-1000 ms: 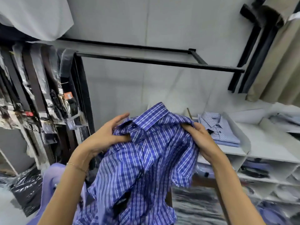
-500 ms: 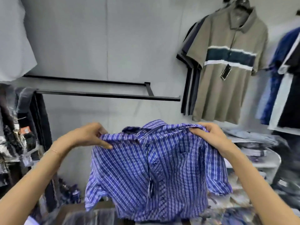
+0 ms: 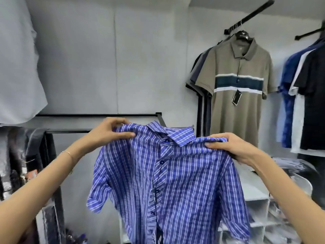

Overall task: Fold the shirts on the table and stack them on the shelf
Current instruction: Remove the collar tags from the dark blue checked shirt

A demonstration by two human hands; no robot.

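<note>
A pale grey wall [image 3: 140,59] fills the far side of the room, with a black rail [image 3: 98,115] across it, an olive polo shirt [image 3: 237,88] with a dark chest band hanging at the right beside darker garments [image 3: 306,95], and white shelf compartments [image 3: 260,208] low on the right. In front of the wall, a blue striped shirt [image 3: 168,182] hangs open and buttoned, collar up, held in the air in the middle of the view. The left hand [image 3: 107,132] pinches its left shoulder between thumb and curled fingers, and the right hand [image 3: 230,147] grips its right shoulder the same way, slightly lower.
</note>
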